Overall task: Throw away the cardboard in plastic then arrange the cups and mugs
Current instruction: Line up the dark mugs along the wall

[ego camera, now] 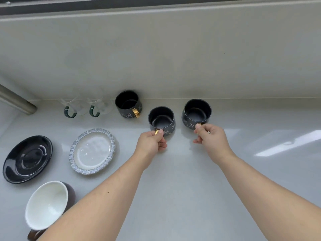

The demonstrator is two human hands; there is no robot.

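Mugs (161,119) by handles in each hand (150,141).

Cups and mugs, upright and empty, on the pale desk (191,171).

Three black mugs with gold handles and white cat line drawings: the back mug (128,103) stands by the wall, the middle mug (161,120) and the right mug (196,113) are each pinched by the handle. Two clear glass cups (102,106) with dark green handles stand left of the back mug, apparently touching. A brown cup (49,204) with a white inside sits at the near left, partly hidden.
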